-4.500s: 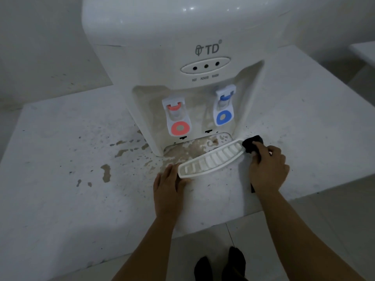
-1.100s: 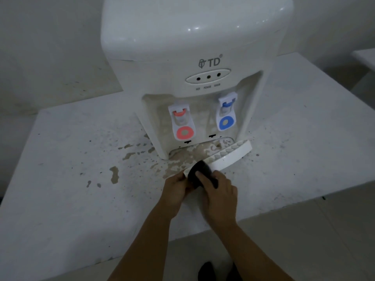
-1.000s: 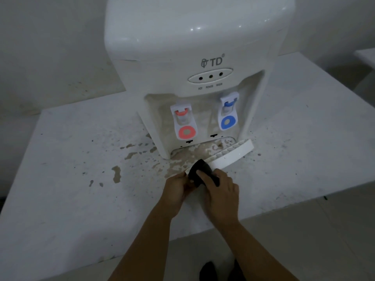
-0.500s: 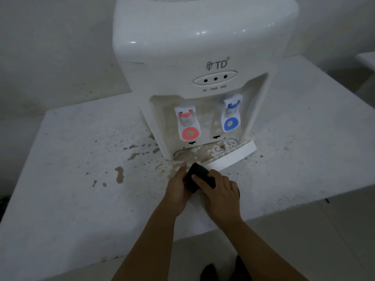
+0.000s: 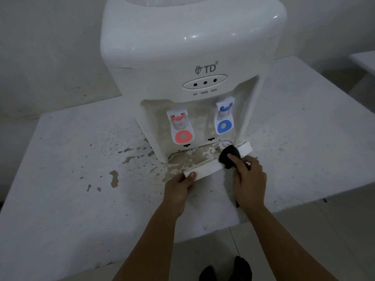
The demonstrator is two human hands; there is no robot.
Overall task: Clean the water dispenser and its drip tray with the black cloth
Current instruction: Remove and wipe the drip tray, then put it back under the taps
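Head view: left hand (image 5: 178,187) pinches the near end of the drip tray (image 5: 209,169), pulled askew from the water dispenser (image 5: 190,78), steadying it. Right hand (image 5: 248,179), fingers curled, presses the black cloth (image 5: 229,156) over its far rim.

Stained white table (image 5: 81,199) under water dispenser (image 5: 188,57), drip tray (image 5: 207,171)

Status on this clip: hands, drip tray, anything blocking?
Left hand grips drip tray at its left end. Right hand presses black cloth on tray near right end. Tray tilted, out of dispenser. Nothing blocking; brown stains on table.
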